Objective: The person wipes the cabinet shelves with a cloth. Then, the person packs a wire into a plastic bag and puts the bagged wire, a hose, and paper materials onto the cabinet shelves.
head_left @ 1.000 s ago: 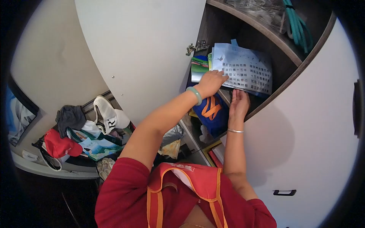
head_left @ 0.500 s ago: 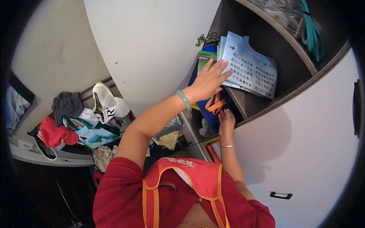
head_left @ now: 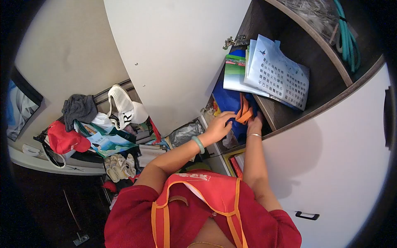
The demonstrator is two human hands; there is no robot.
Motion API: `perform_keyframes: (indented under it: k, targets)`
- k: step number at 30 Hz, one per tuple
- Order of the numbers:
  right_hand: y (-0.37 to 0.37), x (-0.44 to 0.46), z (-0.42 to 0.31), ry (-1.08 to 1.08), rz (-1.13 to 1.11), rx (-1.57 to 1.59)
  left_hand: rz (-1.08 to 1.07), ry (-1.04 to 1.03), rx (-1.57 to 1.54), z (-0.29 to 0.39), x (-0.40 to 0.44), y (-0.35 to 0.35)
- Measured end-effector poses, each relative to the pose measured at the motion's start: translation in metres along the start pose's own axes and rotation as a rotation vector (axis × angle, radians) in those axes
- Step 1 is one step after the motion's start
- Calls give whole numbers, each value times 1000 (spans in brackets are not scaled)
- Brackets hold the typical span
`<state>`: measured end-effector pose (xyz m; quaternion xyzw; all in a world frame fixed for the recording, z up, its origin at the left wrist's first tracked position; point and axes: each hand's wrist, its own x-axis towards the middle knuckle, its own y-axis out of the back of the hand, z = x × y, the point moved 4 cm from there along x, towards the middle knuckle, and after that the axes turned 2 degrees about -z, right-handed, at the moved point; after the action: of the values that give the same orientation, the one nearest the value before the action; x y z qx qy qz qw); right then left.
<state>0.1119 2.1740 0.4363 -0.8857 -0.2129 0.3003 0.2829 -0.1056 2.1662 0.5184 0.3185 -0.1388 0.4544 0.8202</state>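
Note:
A blue bag with an orange strap sits in the lower compartment of the open cabinet. My left hand, a green bangle on its wrist, is closed at the bag's near left edge, with fingers bent around the blue material. On the other side, my right hand, with a silver bracelet, grips the bag beside the orange strap; its fingertips are partly hidden. Above both hands lie printed light-blue sheets and a green-and-white booklet, resting across the bag's top and the shelf divider.
The white cabinet door stands open at left, its metal hinge near the papers. A teal cord lies on the upper shelf. Farther left are a red cap, a white visor, sandals and a grey plastic bag.
My left hand has come down from the papers to the bag's left edge. My right hand has moved up and farther in beside the orange strap. The view has shifted slightly.

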Motion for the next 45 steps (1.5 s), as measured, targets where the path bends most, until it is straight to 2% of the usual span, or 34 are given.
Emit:
perform_keyframes:
  k: [1,2,5,6,7,8,10,11,13,15,21,23,26,29,31,33,35,36,37,39,41,43,45]
  targets:
    - [11,0,2,32,11,3,-4,106,-96,-14,-3,-6]
    - [16,-11,2,13,23,-36,-6,106,-98,-30,-5,-15]
    - [18,-68,4,24,44,-83,48,449,-306,-88,-7,-41]
    - [24,-73,8,66,18,-85,-10,553,-493,-99,-5,-43]
    - [31,-77,11,109,-9,-87,-7,597,-680,-78,1,-30]
    - [27,-91,12,121,-114,-95,4,658,-714,-84,1,-28]
    - [34,-107,14,83,-129,-151,73,841,-867,-98,3,-35]
    - [38,-109,17,85,-160,-136,69,769,-1059,-101,7,-37]
    - [43,-116,17,99,-136,-162,128,801,-1255,-114,11,-38]
    - [44,-123,17,9,-144,-216,142,739,-1381,-123,18,-37]
    - [60,-110,23,14,-155,-213,148,808,-1342,-127,32,-23]
    - [61,-112,23,17,-173,-236,195,963,-1066,-125,31,-18]
    - [61,-116,21,21,-220,-238,193,999,-949,-105,27,-15]
    - [57,-119,12,-28,-253,-318,121,943,-970,-109,26,-19]
    - [49,-121,7,-144,-284,-293,153,948,-995,-108,24,-22]
    - [37,-118,2,-100,-302,-292,241,1024,-924,-105,18,-23]
    - [26,-115,-7,-99,-280,-178,246,1034,-904,-106,14,-27]
    - [21,-109,-10,-129,-259,-145,184,993,-922,-106,12,-30]
    - [19,-98,-12,-129,-261,-145,123,951,-940,-104,10,-33]
    - [23,-76,-8,-193,-178,-162,134,977,-926,-101,-3,-34]
    - [22,-71,-5,-162,-133,-129,162,946,-959,-99,-18,-34]
    - [28,-70,-4,-86,6,-197,183,965,-954,-101,-35,-29]
    - [26,-77,-5,-47,2,-215,194,988,-994,-115,-55,-19]
